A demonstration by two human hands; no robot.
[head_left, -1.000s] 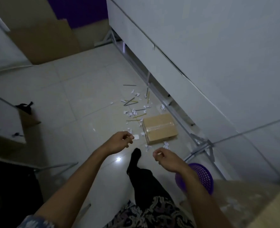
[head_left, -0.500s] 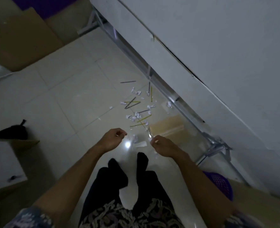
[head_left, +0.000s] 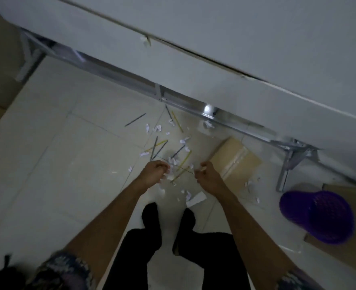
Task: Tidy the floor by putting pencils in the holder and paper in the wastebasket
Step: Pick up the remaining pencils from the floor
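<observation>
Dim room, pale tiled floor [head_left: 47, 164], white table [head_left: 256, 38] carried on a metal frame [head_left: 290, 158], cardboard box [head_left: 235, 158] set beside it.

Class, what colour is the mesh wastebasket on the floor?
Purple; the wastebasket shows clearly in the head view.

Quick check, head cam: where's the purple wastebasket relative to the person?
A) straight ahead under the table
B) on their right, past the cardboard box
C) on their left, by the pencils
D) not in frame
B. The purple wastebasket stands on the floor at the person's right, beyond the right hand and nearer than the cardboard box.
</observation>
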